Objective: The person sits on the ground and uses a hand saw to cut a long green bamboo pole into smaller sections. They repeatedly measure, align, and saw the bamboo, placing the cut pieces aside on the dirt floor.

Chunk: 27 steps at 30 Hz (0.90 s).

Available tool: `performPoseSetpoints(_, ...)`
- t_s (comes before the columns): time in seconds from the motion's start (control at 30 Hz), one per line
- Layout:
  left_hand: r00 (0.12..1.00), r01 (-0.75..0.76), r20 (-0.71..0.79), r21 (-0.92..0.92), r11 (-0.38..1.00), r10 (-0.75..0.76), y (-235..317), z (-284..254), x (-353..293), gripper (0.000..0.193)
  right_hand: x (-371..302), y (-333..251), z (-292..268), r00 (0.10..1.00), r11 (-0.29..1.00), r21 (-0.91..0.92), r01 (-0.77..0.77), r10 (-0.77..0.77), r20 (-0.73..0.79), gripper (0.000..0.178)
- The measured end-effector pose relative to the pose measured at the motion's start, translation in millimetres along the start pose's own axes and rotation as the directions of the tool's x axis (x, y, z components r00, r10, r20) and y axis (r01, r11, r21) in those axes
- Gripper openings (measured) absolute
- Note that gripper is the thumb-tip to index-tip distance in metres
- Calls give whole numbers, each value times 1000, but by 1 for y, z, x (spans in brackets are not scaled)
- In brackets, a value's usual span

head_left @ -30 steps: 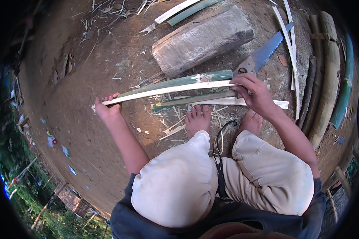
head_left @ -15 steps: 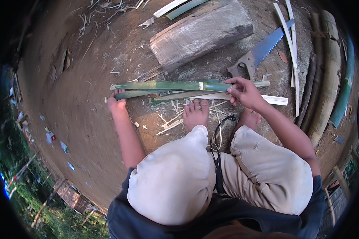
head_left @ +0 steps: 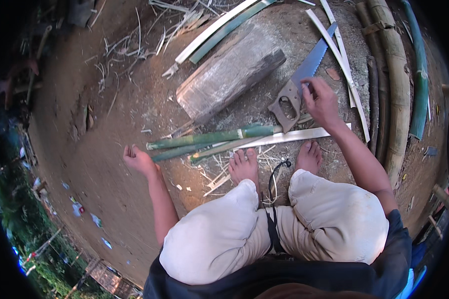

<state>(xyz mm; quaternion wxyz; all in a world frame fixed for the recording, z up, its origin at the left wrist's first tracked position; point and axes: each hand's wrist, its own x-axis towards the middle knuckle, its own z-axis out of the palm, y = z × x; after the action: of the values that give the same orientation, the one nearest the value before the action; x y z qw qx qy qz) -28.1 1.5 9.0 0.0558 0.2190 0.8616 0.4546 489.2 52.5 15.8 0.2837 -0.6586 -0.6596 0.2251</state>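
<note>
Two green bamboo pieces lie on the ground before my feet: an upper bamboo piece [head_left: 204,138] with a pale ring and a darker bamboo strip [head_left: 177,152] partly under it. Just off their left ends is my left hand [head_left: 138,158], open and holding nothing, its fingers loosely bent. My right hand [head_left: 320,102] hovers beside the handsaw [head_left: 288,99], where the blade meets the brown handle. Its thumb and forefinger are apart; whether they touch the saw is hard to tell. The handle's lower end meets the right end of the upper bamboo piece.
A squared wood block [head_left: 229,72] lies beyond the bamboo. Pale split strips [head_left: 340,65] cross right of the saw, and thick bamboo poles [head_left: 398,84] lie farther right. Fibre shavings [head_left: 217,179] surround my bare feet [head_left: 244,164]. A black cord [head_left: 272,184] hangs between my legs.
Both hands have let go of the green bamboo, which now rests on the ground. My right hand has moved up to the saw; the left has drawn slightly away. The view has shifted.
</note>
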Motion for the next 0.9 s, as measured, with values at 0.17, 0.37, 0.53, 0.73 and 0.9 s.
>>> performPoseSetpoints(0.17,611,-592,611,-70,803,504,119,72,1,18,28,54,-18,978,922,-385,-34,-48,-203,28)
performPoseSetpoints(0.37,84,-672,870,-310,672,485,226,177,-91,20,4,135,-56,963,838,-480,-260,188,-193,45)
performPoseSetpoints(0.53,30,-531,782,-515,673,623,247,197,-164,21,-4,138,-73,935,881,-313,-355,331,-128,34)
performPoseSetpoints(0.73,124,-301,846,-465,833,518,232,174,-181,21,2,103,-102,881,879,-83,-470,461,-102,26)
performPoseSetpoints(0.9,86,-81,917,-384,920,390,239,149,-183,23,18,96,-108,790,717,425,-553,613,-5,32)
